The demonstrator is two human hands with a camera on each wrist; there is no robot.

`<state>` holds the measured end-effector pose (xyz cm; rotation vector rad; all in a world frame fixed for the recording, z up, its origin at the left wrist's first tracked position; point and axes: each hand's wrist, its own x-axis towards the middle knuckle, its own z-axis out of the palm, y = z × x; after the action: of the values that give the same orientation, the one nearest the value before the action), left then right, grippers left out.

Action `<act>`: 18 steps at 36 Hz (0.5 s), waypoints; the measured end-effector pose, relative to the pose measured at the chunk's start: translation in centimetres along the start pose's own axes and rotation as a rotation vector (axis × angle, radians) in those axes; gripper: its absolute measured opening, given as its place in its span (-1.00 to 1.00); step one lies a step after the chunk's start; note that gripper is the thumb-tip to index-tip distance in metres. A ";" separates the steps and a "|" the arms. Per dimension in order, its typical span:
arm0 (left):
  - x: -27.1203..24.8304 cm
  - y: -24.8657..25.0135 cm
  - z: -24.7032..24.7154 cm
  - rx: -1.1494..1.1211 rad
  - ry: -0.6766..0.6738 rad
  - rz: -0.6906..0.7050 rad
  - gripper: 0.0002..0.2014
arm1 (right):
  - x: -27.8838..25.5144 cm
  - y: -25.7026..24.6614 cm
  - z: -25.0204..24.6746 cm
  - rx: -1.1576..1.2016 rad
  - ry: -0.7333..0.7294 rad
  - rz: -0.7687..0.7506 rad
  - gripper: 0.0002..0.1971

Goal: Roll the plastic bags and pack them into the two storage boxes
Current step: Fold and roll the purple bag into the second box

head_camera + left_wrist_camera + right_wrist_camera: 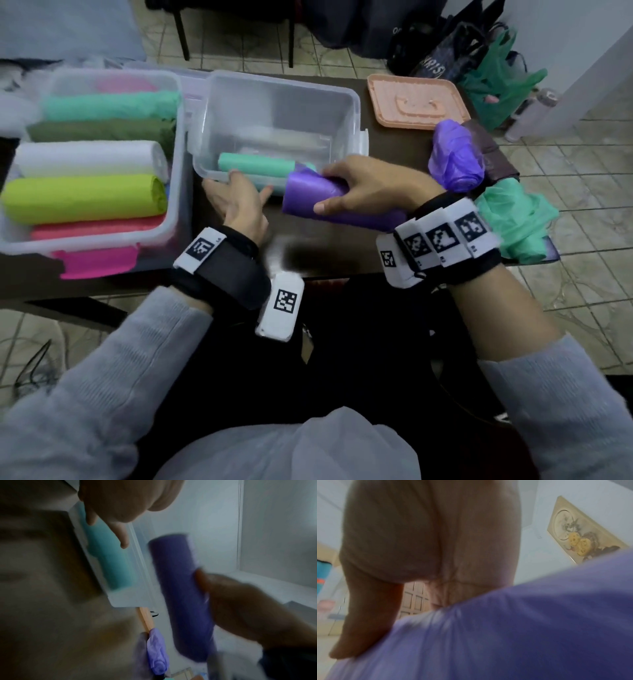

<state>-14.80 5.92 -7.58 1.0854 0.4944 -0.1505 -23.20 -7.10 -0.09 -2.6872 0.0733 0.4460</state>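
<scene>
head view: the right hand (370, 192) grasps a rolled purple bag (329, 202), fingers wrapped round it, just above the near rim of the clear storage box (281, 99). the left hand (236, 205), fingers loose and holding nothing, touches that rim beside a teal roll (255, 165) inside.

The right hand (368, 185) covers the middle of the purple roll (308, 197), and the wristband hides its near end. In the right wrist view, palm and roll fill the blurred frame, fingers unseen. The full left box (173, 219) is cut off at the head view's left edge.
</scene>
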 end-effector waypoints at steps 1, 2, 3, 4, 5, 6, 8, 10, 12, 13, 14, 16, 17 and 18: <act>0.2 -0.3 -0.2 0.001 0.012 0.002 -0.64 | 0.0 -0.5 -0.9 0.012 0.005 -0.024 -0.75; 0.2 -0.5 -0.5 0.021 0.026 -0.001 -0.64 | 0.0 -1.1 -1.6 0.022 0.017 -0.043 -0.75; 0.2 -0.8 -0.9 0.039 0.042 -0.006 -0.64 | 0.2 -1.7 -2.3 0.030 0.036 -0.056 -0.75; 0.2 -1.0 -1.2 0.044 0.049 -0.016 -0.63 | 0.5 -2.2 -2.7 0.035 0.065 -0.064 -0.74; 0.3 -1.4 -1.6 0.036 0.046 -0.030 -0.63 | 1.1 -2.7 -2.9 0.038 0.108 -0.070 -0.70; 0.2 -1.6 -1.8 0.025 0.034 -0.049 -0.64 | 1.8 -3.2 -3.0 0.037 0.158 -0.074 -0.66; 0.1 -1.9 -2.1 0.007 0.015 -0.082 -0.71 | 3.5 -3.9 -2.8 0.027 0.244 -0.067 -0.61; -0.2 -1.9 -2.1 -0.008 0.006 -0.089 -0.75 | 5.3 -4.4 -2.4 0.001 0.258 -0.035 -0.59; -0.3 -1.9 -2.0 -0.026 0.012 -0.085 -0.69 | 7.2 -4.6 -1.8 -0.044 0.218 0.000 -0.58; -0.2 -1.9 -1.9 -0.034 0.019 -0.082 -0.67 | 8.0 -4.7 -1.5 -0.071 0.196 0.017 -0.57; -0.3 -1.9 -1.9 -0.047 0.022 -0.075 -0.66 | 8.8 -4.8 -1.3 -0.098 0.176 0.034 -0.56; -0.4 -1.9 -1.9 -0.065 0.028 -0.059 -0.65 | 10.1 -4.7 -1.0 -0.134 0.139 0.068 -0.54; -0.4 -2.0 -1.9 -0.060 0.037 -0.059 -0.65 | 10.7 -4.6 -0.9 -0.141 0.121 0.089 -0.52; -0.5 -2.0 -2.0 -0.051 0.043 -0.065 -0.66 | 11.2 -4.5 -0.8 -0.136 0.104 0.115 -0.48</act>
<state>-16.57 6.68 -9.70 1.0251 0.5695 -0.1717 -11.86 -3.14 -1.21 -2.8494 0.2361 0.3574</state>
